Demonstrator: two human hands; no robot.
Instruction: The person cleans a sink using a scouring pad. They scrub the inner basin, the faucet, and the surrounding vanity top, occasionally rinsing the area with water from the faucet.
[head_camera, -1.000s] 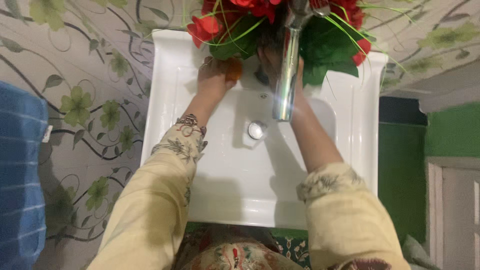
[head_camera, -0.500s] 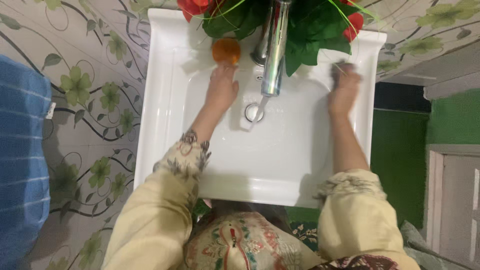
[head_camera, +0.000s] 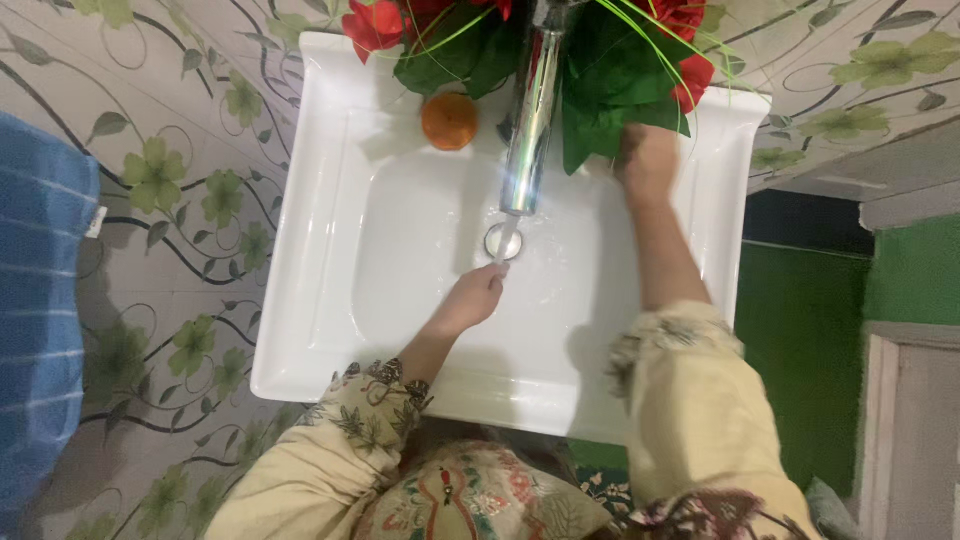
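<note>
Left hand (head_camera: 472, 298) loosely cupped, empty, under tap (head_camera: 528, 120) stream | right hand (head_camera: 645, 160) gripped something hidden among leaves (head_camera: 610, 75) | you risked splashing over basin (head_camera: 310, 250) rim.

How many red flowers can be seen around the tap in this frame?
3 at least: one red flower at the sink's back left corner, one at the right above the right hand, one at the top edge. Red near the tap may be more, cut off.
</note>
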